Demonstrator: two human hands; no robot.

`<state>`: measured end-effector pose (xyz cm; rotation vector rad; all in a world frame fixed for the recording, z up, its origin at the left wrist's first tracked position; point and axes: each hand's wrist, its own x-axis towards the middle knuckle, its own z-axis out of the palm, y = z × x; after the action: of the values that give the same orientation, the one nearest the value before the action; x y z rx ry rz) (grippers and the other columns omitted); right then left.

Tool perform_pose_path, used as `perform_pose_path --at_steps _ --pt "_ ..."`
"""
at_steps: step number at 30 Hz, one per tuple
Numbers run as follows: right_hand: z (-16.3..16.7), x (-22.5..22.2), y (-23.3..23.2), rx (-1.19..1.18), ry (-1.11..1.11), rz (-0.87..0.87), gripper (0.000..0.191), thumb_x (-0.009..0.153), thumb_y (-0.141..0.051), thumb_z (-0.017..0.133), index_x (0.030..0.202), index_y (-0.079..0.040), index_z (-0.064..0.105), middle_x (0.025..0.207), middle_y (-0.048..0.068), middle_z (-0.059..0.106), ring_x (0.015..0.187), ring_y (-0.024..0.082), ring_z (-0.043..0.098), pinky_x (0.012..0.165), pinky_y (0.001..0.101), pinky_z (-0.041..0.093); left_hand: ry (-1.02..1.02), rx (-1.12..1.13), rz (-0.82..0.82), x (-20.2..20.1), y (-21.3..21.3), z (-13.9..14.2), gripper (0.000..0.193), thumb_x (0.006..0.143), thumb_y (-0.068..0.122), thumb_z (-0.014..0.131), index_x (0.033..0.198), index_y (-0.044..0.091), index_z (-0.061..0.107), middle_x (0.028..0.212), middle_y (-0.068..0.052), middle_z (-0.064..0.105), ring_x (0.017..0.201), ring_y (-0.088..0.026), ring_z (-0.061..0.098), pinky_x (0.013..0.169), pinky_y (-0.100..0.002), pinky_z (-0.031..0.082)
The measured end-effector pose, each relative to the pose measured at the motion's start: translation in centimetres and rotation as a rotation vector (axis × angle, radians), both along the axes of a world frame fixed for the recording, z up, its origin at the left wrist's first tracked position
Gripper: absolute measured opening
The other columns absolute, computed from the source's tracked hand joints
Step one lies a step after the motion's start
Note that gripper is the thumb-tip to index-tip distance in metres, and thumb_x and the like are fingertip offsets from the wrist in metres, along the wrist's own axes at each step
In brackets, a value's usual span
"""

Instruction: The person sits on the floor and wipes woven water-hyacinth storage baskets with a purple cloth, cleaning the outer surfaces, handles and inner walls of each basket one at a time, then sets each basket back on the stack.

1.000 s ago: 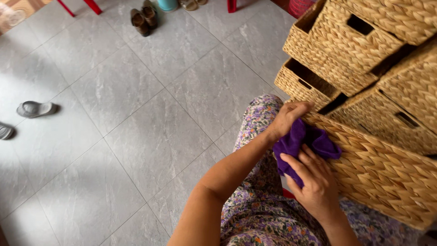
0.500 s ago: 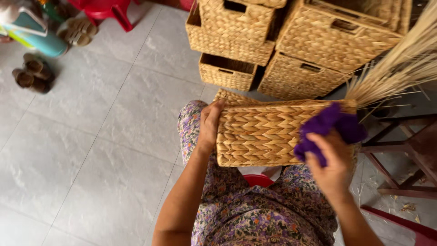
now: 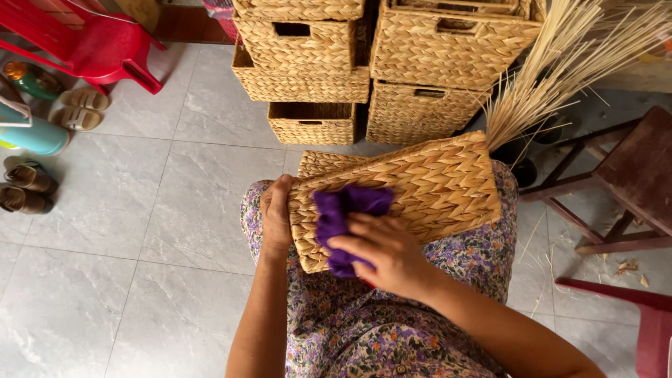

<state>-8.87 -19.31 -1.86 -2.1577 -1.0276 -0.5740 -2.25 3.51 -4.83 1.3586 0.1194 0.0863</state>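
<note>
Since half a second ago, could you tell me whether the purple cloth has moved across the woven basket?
Yes. The purple cloth in the right hand has moved from the woven basket's right end to near its left end, close to the left hand.

You get soft, even daylight; the woven basket on the lap is sharp, shadows beneath it faint, edges beyond it slightly stretched, no glare.
</note>
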Motion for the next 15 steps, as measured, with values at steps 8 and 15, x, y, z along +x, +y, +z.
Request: perform_pose_path --at_steps 8,15 --pt "1.3 0.9 -11.4 0.139 0.045 -0.492 0.05 0.081 0.006 0.071 0.127 -0.011 0.065 0.132 0.014 0.066 0.117 0.031 0.066 0.104 0.0394 0.052 0.034 0.303 -0.098 0.9 0.1 3.1 0.043 0.104 0.036 0.047 0.094 0.002 0.072 0.08 -0.005 0.07 0.072 -0.013 0.06 0.069 -0.03 0.051" --pt "0.8 0.3 -11.1 0.285 0.134 -0.609 0.05 0.085 0.007 0.071 0.131 -0.009 0.064 0.14 0.016 0.063 0.128 0.033 0.064 0.108 0.0404 0.05 -0.093 1.392 -0.234 3.3 -4.3 6.6 0.043 0.102 0.047 0.049 0.097 0.015 0.076 0.091 -0.016 0.075 0.084 -0.036 0.072 0.081 -0.047 0.056"
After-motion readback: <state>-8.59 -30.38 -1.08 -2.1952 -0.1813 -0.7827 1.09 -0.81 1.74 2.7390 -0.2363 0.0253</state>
